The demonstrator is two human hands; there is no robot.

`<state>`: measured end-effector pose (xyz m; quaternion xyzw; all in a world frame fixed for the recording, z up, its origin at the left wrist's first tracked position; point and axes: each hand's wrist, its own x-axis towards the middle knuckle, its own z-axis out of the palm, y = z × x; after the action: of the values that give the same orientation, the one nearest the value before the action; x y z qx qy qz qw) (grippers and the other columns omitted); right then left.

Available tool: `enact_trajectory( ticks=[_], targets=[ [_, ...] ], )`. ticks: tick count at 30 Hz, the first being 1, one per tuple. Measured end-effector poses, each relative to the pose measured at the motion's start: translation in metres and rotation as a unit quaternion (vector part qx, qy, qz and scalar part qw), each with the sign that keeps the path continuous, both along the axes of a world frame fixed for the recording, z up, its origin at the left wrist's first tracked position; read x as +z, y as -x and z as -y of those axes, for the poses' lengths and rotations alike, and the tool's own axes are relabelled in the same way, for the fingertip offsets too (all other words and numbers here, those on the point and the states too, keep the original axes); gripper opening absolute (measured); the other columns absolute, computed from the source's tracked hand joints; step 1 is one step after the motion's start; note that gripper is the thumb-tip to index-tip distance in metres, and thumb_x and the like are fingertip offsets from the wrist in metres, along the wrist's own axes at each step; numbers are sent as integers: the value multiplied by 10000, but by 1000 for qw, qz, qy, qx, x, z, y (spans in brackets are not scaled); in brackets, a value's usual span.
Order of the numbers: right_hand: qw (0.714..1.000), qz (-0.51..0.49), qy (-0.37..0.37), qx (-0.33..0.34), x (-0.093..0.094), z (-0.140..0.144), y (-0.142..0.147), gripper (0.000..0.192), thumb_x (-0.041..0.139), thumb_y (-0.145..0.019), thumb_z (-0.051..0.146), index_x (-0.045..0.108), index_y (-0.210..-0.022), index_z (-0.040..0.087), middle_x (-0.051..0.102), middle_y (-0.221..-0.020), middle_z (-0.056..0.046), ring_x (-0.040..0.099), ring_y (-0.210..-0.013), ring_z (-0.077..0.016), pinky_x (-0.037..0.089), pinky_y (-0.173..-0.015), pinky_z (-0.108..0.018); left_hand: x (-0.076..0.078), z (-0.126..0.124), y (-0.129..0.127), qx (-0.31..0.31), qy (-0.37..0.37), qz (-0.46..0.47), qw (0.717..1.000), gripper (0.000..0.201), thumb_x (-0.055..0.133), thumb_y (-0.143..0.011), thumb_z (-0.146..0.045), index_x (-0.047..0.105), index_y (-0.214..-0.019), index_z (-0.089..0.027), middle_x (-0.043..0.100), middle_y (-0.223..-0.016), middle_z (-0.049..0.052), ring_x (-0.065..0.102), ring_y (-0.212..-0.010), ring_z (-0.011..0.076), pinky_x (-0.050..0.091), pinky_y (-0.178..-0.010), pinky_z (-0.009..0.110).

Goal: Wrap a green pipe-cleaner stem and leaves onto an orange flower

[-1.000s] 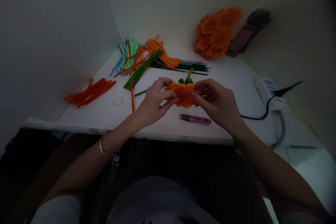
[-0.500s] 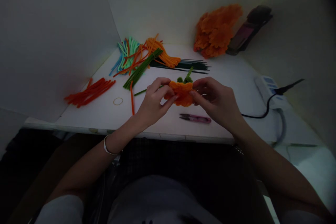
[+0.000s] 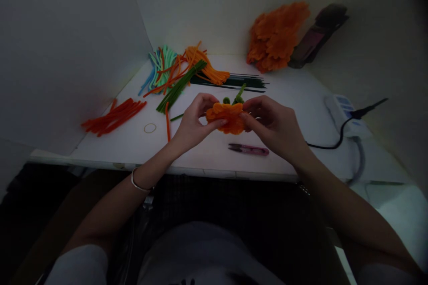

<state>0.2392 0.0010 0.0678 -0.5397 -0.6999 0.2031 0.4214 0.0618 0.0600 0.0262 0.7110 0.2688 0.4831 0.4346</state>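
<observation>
Above the white table (image 3: 207, 160), both my hands hold an orange pipe-cleaner flower (image 3: 225, 117). My left hand (image 3: 193, 123) pinches its left side between thumb and fingers. My right hand (image 3: 272, 125) grips its right side. Green pipe-cleaner pieces (image 3: 236, 97) stick out from behind the flower, away from me. Small pink snips (image 3: 249, 149) lie on the table just below my right hand.
Red pipe cleaners (image 3: 113, 116) lie at the left, near a rubber band (image 3: 150, 128). Mint, orange and green pipe cleaners (image 3: 177, 73) and dark wires (image 3: 239, 82) sit further back. A heap of orange flowers (image 3: 276, 35) leans at the wall beside a dark device (image 3: 316, 35). A white power strip (image 3: 346, 116) with a black cable lies at the right.
Both hands and the flower have shifted slightly left and further from me. The fingers have worked along the flower's edge.
</observation>
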Motion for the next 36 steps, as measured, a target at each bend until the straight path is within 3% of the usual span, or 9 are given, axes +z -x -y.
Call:
enact_trajectory(
  ticks=[6, 12, 15, 18, 23, 36],
  targets=[
    [1000, -26, 14, -1, 3, 0, -2, 130, 589, -781, 289, 546, -874, 209, 617, -757, -7, 591, -579, -121, 519, -517, -258, 1, -2, -3, -26, 35, 32, 999, 379, 716, -643, -232, 446, -907, -197, 531, -859, -13, 555, -805, 106, 484, -710, 227],
    [996, -79, 17, -20, 8, -1, -9, 132, 607, -765, 279, 545, -860, 212, 580, -710, 7, 564, -551, -107, 520, -509, -252, 6, -3, -6, -103, 119, 95, 983, 331, 673, -698, -228, 473, -959, -186, 543, -969, 17, 561, -867, 105, 485, -764, 231],
    [994, -102, 5, -31, 9, -3, -13, 153, 597, -769, 302, 535, -879, 215, 571, -768, 2, 555, -563, -102, 517, -501, -249, 8, -4, -11, -117, 142, 107, 977, 348, 664, -706, -220, 463, -989, -188, 580, -917, 18, 584, -835, 108, 487, -764, 242],
    [994, -103, -19, -35, 7, -3, -16, 171, 560, -795, 319, 520, -928, 221, 565, -814, -3, 564, -625, -110, 517, -532, -248, 10, -3, -19, -118, 132, 134, 975, 378, 677, -695, -222, 447, -994, -192, 593, -876, 15, 598, -802, 113, 491, -749, 249],
    [996, -49, -57, -50, 3, -1, -16, 290, 597, -760, 307, 478, -1015, 235, 565, -1029, -48, 578, -895, -176, 525, -647, -280, 14, 5, -30, -87, 97, 139, 982, 308, 647, -727, -224, 454, -965, -190, 578, -868, 15, 585, -776, 109, 495, -711, 238],
    [995, 0, -67, -72, 8, 4, -9, 340, 637, -713, 277, 450, -990, 219, 563, -987, -49, 574, -820, -174, 507, -651, -293, 15, 17, -33, -80, 62, 109, 989, 245, 607, -761, -220, 474, -962, -180, 549, -906, 23, 549, -812, 108, 488, -736, 237]
  ],
)
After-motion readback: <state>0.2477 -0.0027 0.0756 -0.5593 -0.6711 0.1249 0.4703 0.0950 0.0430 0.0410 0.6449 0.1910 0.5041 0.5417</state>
